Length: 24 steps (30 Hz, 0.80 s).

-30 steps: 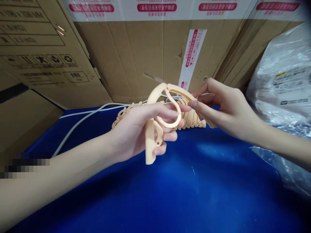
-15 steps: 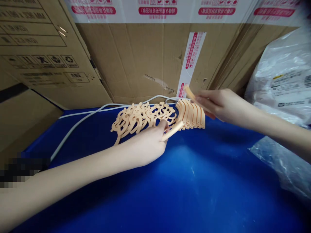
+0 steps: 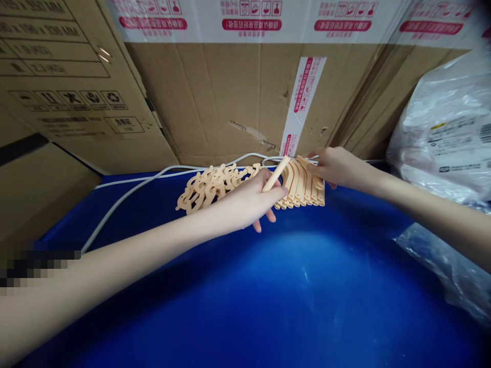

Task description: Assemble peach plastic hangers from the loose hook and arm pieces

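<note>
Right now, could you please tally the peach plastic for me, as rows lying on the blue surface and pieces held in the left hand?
Rows on the blue surface: 2, left row and right row.
Loose piece in left hand: 1.
Total: 3.

I am at a packing bench in a warehouse or small factory. Close behind the bright blue work surface [image 3: 287,286] stand large brown corrugated cardboard cartons [image 3: 230,102], sealed with white tape printed in red and stamped with handling symbols. A row of identical peach plastic pieces [image 3: 299,186] lies on the blue, and a crinkled clear plastic bag with a printed label [image 3: 448,128] sits at my right.
</note>
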### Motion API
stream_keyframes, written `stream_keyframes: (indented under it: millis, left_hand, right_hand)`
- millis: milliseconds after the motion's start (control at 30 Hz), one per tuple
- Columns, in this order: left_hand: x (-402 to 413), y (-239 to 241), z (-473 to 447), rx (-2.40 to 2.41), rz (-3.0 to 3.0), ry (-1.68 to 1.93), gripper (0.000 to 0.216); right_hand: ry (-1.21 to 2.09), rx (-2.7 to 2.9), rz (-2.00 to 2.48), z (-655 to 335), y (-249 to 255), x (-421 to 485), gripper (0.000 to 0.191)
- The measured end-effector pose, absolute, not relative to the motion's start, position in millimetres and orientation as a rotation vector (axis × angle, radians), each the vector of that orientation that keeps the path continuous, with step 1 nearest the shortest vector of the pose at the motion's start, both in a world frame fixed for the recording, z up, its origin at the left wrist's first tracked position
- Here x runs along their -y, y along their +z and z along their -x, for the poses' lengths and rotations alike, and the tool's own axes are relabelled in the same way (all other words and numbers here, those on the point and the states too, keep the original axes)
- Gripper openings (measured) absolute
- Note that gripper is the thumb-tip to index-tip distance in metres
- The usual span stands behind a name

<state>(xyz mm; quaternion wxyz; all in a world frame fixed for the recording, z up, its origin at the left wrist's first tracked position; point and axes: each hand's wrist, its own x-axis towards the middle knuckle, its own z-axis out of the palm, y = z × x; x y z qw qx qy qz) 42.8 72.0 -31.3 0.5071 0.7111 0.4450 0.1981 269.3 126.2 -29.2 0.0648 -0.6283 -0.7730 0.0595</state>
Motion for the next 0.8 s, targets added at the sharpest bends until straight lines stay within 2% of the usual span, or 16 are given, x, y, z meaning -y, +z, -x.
stream_keyframes:
  millis: [233, 433, 500, 600, 667, 800]
  left_hand:
    - [-69.3, -31.7, -39.3, -1.063, -1.679, 0.493, 0.058]
    - [-68.3, -23.0, -43.0, -1.095, -1.462, 0.632, 0.052]
    - [-69.8, -19.3, -44.1, -1.101, -1.408, 0.677, 0.05]
    - [-71.5, -15.5, -44.4, -1.045, -1.474, 0.715, 0.045]
    - [-71.5, -14.0, -44.4, -0.968, -1.523, 0.719, 0.041]
    - [-68.6, -10.6, -41.9, -0.951, -1.544, 0.747, 0.044]
  right_hand:
    - [0.199, 2.396, 1.715, -262.4, -31.7, -125.0, 0.038]
    - [0.166, 2.346, 1.61, -256.6, -21.6, -106.9, 0.031]
    - [0.31, 2.301, 1.494, -249.9, -16.7, -94.1, 0.03]
    - [0.751, 2.244, 1.223, -233.8, -11.2, -71.4, 0.046]
    - [0.988, 2.226, 1.101, -223.3, -9.4, -59.4, 0.04]
    - [1.157, 2.152, 1.055, -218.4, -8.3, -55.1, 0.033]
